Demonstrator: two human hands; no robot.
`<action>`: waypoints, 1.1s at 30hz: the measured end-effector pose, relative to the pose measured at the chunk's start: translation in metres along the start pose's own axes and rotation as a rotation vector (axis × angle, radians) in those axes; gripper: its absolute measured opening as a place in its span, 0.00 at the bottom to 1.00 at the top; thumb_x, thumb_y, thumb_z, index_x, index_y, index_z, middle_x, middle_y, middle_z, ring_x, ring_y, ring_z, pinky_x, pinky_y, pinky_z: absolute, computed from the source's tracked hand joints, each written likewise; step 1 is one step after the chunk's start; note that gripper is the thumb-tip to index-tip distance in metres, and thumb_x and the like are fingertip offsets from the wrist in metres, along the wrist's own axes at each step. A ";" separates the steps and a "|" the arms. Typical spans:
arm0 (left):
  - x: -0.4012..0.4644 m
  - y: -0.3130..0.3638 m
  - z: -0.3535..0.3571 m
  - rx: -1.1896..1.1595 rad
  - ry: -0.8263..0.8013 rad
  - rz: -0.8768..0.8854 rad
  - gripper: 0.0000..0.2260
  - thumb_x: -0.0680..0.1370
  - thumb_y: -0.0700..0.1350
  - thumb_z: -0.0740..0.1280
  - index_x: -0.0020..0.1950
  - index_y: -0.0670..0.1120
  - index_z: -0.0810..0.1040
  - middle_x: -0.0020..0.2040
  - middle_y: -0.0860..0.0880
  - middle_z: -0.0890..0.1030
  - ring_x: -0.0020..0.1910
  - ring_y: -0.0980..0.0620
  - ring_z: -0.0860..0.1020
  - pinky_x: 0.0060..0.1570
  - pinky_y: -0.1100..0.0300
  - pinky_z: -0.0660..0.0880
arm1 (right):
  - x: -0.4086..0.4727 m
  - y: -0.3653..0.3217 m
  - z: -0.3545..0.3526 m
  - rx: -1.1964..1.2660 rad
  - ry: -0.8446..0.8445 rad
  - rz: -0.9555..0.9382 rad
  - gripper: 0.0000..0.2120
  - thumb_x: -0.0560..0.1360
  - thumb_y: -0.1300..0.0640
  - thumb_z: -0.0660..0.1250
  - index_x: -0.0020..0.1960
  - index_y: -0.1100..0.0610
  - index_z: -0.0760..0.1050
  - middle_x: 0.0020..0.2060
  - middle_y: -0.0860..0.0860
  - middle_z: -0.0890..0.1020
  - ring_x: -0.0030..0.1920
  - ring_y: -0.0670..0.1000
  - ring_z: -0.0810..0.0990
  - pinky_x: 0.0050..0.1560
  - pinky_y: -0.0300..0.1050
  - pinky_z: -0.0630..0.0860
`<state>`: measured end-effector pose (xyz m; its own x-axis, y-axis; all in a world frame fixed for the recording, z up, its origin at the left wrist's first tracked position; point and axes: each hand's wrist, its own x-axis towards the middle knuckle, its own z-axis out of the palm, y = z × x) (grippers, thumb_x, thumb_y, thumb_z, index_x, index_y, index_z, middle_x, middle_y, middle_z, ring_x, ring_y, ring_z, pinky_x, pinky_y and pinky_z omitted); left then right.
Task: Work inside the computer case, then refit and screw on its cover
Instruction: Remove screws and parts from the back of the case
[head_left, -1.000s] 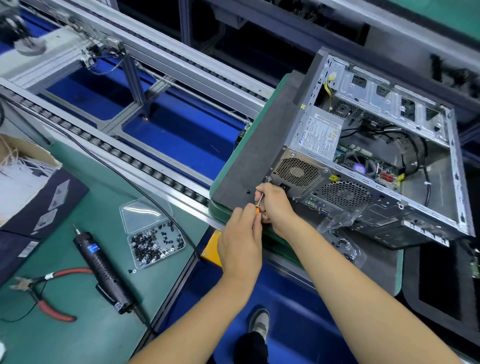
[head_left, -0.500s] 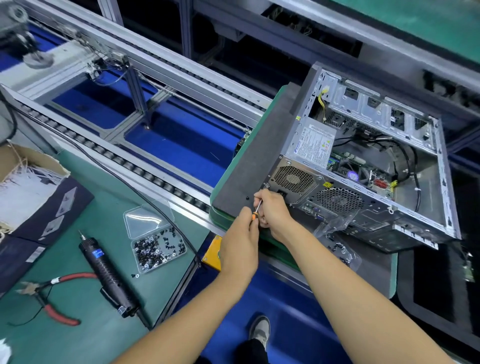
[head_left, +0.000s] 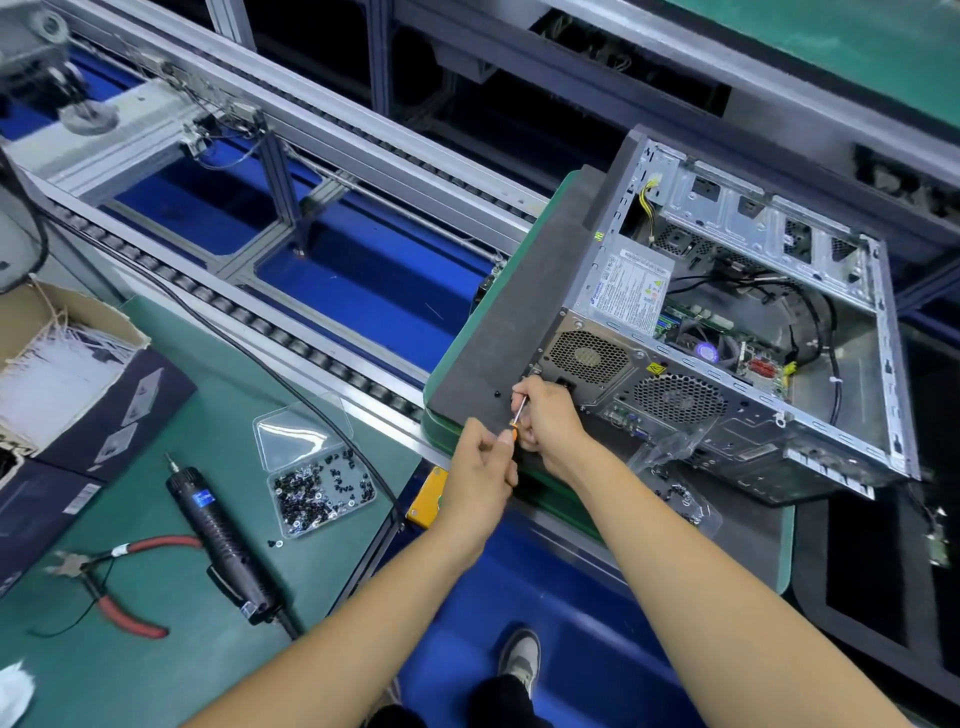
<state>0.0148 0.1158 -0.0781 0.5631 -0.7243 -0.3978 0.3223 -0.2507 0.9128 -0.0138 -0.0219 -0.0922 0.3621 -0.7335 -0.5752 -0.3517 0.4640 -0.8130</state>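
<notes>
An open computer case (head_left: 831, 415) lies on its side on a dark pad (head_left: 498, 332), its board, cables and power supply exposed. The cover is off; I cannot tell where it is. At the case's rear lower-left corner, both hands meet on a small screwdriver (head_left: 518, 412) with an orange handle. My left hand (head_left: 480, 475) grips the handle from below. My right hand (head_left: 548, 421) pinches the shaft near the tip, which points toward the case corner. The tip is hidden by my fingers.
An open plastic box of black screws (head_left: 319, 491), a black electric screwdriver (head_left: 218, 535) and red-handled pliers (head_left: 111, 582) lie on the green bench at the left. A clear bag of screws (head_left: 680, 499) lies in front of the case. Roller conveyor rails (head_left: 270, 322) run behind the bench.
Both hands and the screwdriver stay at the same case corner. Only the camera view has shifted slightly.
</notes>
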 end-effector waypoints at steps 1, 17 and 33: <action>-0.001 -0.003 -0.001 0.289 0.059 0.177 0.12 0.85 0.49 0.60 0.44 0.49 0.61 0.34 0.51 0.71 0.30 0.51 0.64 0.28 0.57 0.65 | 0.000 0.000 0.000 -0.008 0.004 -0.002 0.15 0.80 0.58 0.57 0.35 0.58 0.68 0.18 0.50 0.62 0.17 0.48 0.58 0.25 0.32 0.55; -0.003 -0.013 -0.003 0.738 0.102 0.468 0.10 0.85 0.44 0.60 0.46 0.49 0.62 0.39 0.50 0.69 0.34 0.53 0.68 0.33 0.54 0.69 | 0.001 0.001 0.001 -0.013 0.007 -0.009 0.15 0.80 0.58 0.58 0.35 0.57 0.69 0.18 0.50 0.64 0.17 0.48 0.59 0.23 0.32 0.56; -0.004 -0.008 0.001 0.786 0.139 0.390 0.10 0.85 0.44 0.58 0.45 0.49 0.61 0.40 0.51 0.68 0.35 0.52 0.67 0.35 0.50 0.70 | -0.003 -0.002 0.000 -0.001 -0.012 -0.013 0.15 0.81 0.59 0.57 0.36 0.58 0.69 0.18 0.50 0.63 0.17 0.48 0.59 0.24 0.32 0.56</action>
<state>0.0095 0.1204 -0.0841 0.6275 -0.7786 -0.0064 -0.4982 -0.4079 0.7651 -0.0141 -0.0208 -0.0885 0.3771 -0.7334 -0.5657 -0.3480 0.4538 -0.8203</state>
